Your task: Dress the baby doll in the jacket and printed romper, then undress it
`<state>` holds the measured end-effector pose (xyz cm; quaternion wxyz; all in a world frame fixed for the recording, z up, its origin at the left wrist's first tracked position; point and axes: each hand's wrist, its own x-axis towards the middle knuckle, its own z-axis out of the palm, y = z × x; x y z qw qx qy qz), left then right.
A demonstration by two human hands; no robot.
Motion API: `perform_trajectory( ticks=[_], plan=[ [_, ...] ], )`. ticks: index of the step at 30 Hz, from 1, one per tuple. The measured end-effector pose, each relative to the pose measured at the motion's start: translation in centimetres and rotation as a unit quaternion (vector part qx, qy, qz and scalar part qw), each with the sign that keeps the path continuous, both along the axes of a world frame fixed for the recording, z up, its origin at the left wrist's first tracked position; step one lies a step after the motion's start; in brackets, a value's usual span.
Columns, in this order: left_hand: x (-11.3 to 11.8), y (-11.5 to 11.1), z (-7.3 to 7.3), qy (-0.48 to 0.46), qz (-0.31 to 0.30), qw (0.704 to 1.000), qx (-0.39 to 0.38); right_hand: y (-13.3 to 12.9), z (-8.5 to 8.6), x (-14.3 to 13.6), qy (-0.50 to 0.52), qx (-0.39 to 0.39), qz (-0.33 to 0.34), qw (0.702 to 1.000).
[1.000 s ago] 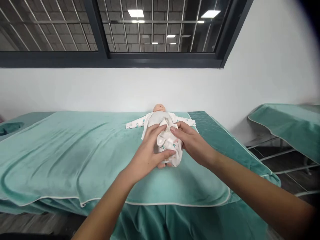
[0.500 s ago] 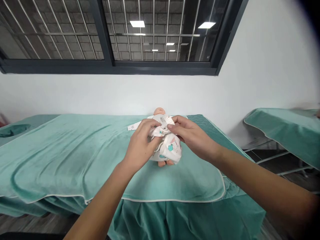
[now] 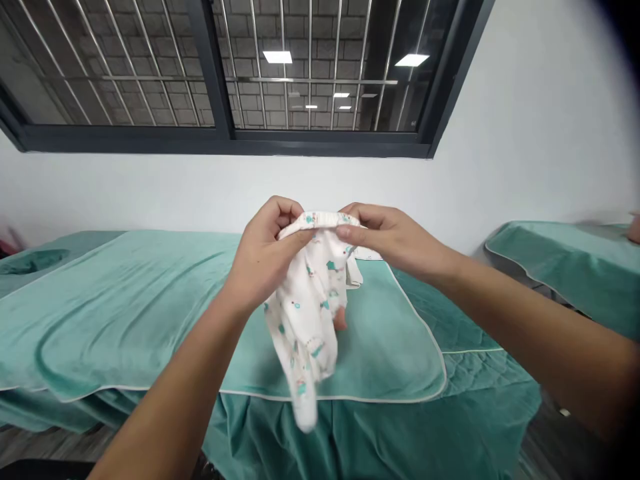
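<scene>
A pair of white baby pants (image 3: 310, 287) with small green and red prints hangs in front of me, its waistband up and its legs dangling over the bed's front edge. My left hand (image 3: 273, 250) pinches the left end of the waistband between thumb and fingers. At the right end, my right hand (image 3: 383, 237) grips the same band. Behind the pants lies a baby doll, mostly hidden; one foot (image 3: 341, 319) shows beside the fabric. Part of a white garment (image 3: 354, 273) is visible under my right hand.
Beneath lies a bed with a green blanket (image 3: 135, 300), white-edged, over a green quilted cover (image 3: 480, 373). A white wall and a barred, dark-framed window (image 3: 320, 143) stand behind. Another green-covered bed (image 3: 565, 267) is at the right, with part of a person's hand (image 3: 634, 230) at the frame edge.
The pants, bunched up over the doll half a second ago, now hang unfolded from the waistband. Both hands have risen slightly and moved apart. The doll's head is now hidden.
</scene>
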<state>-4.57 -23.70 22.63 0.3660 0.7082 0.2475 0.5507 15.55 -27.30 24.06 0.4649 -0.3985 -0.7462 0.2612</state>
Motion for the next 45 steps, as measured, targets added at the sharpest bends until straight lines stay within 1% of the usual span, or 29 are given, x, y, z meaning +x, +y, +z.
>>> perform_trajectory(
  ticks=[2, 3, 5, 7, 8, 10, 13, 15, 18, 20, 22, 23, 25, 26, 27, 28, 30, 32, 34, 35, 36, 37, 39, 41, 43, 44, 45],
  plan=[
    [-0.9, -0.1, 1.0, 0.034, -0.008, 0.999, 0.004, -0.2, 0.8, -0.2, 0.050, -0.025, 0.016, 0.998],
    [-1.4, -0.1, 1.5, 0.063, -0.022, 0.998, -0.004, -0.3, 1.1, -0.3, 0.073, -0.031, 0.017, 0.997],
    [-2.5, 0.1, 2.0, 0.136, -0.070, 0.988, -0.036, -0.5, 1.5, -0.3, 0.112, -0.035, 0.006, 0.993],
    [-3.4, 0.6, 2.1, 0.180, -0.125, 0.973, -0.067, -0.4, 1.5, -0.2, 0.140, -0.036, -0.008, 0.989],
    [-3.8, 0.8, 2.0, 0.179, -0.145, 0.970, -0.076, -0.3, 1.3, -0.1, 0.150, -0.037, -0.011, 0.988],
    [-4.2, 1.3, 1.4, 0.136, -0.165, 0.973, -0.083, 0.0, 0.7, 0.3, 0.153, -0.039, -0.006, 0.987],
    [-3.6, 1.6, 0.6, 0.088, -0.157, 0.980, -0.084, 0.7, -0.3, 0.8, 0.088, -0.052, 0.018, 0.995],
    [-2.6, 1.3, 0.4, 0.091, -0.135, 0.984, -0.067, 0.9, -0.7, 0.7, 0.036, -0.063, 0.045, 0.996],
    [-1.2, 0.5, 0.6, 0.117, -0.111, 0.986, -0.029, 0.9, -0.8, -0.2, -0.010, -0.080, 0.089, 0.993],
    [-0.9, 0.4, 0.8, 0.130, -0.111, 0.985, -0.025, 0.8, -0.8, -0.7, -0.036, -0.086, 0.105, 0.990],
    [-1.2, 0.8, 0.6, 0.144, -0.138, 0.979, -0.051, 0.8, -0.8, -1.0, -0.028, -0.075, 0.099, 0.992],
    [-1.5, 1.1, 0.3, 0.165, -0.167, 0.969, -0.075, 0.9, -0.8, -1.0, -0.005, -0.065, 0.090, 0.994],
    [-2.1, 1.9, -0.5, 0.229, -0.238, 0.935, -0.130, 1.2, -1.2, -0.9, 0.057, -0.058, 0.064, 0.995],
    [-2.3, 2.3, -1.0, 0.248, -0.263, 0.920, -0.151, 1.3, -1.5, -0.7, 0.088, -0.060, 0.051, 0.993],
    [-2.3, 2.6, -1.6, 0.242, -0.274, 0.916, -0.165, 1.5, -1.9, -0.5, 0.116, -0.067, 0.041, 0.990],
    [-2.3, 2.9, -2.1, 0.208, -0.270, 0.924, -0.175, 1.7, -2.4, -0.3, 0.139, -0.078, 0.032, 0.987],
    [-1.7, 3.1, -3.1, 0.085, -0.230, 0.952, -0.184, 2.0, -3.5, 0.1, 0.153, -0.114, 0.033, 0.981],
    [-0.8, 3.2, -4.0, -0.019, -0.190, 0.962, -0.196, 2.2, -4.8, 0.5, 0.103, -0.173, 0.072, 0.977],
    [0.2, 3.3, -4.8, -0.058, -0.168, 0.960, -0.218, 2.3, -6.1, 0.7, 0.019, -0.234, 0.126, 0.964],
    [0.7, 3.3, -5.2, -0.065, -0.164, 0.956, -0.232, 2.5, -6.7, 0.7, -0.007, -0.251, 0.140, 0.958],
    [1.1, 3.3, -5.6, -0.071, -0.165, 0.952, -0.248, 2.7, -7.3, 0.6, -0.009, -0.256, 0.138, 0.957],
    [1.5, 3.3, -6.1, -0.075, -0.169, 0.947, -0.263, 2.9, -7.8, 0.5, 0.011, -0.247, 0.120, 0.961],
    [2.0, 3.2, -6.9, -0.062, -0.185, 0.938, -0.285, 3.6, -8.6, 0.3, 0.096, -0.208, 0.063, 0.971],
    [2.1, 3.1, -7.6, 0.002, -0.224, 0.931, -0.288, 4.3, -9.1, 0.1, 0.170, -0.175, 0.022, 0.969],
    [2.1, 3.1, -8.2, 0.088, -0.251, 0.926, -0.266, 4.9, -9.4, 0.1, 0.202, -0.160, -0.008, 0.966],
    [2.0, 3.2, -8.4, 0.113, -0.248, 0.928, -0.255, 5.1, -9.6, 0.2, 0.211, -0.157, -0.021, 0.965],
    [1.9, 3.3, -8.7, 0.113, -0.235, 0.932, -0.252, 5.2, -9.7, 0.3, 0.220, -0.158, -0.030, 0.962]
  ],
)
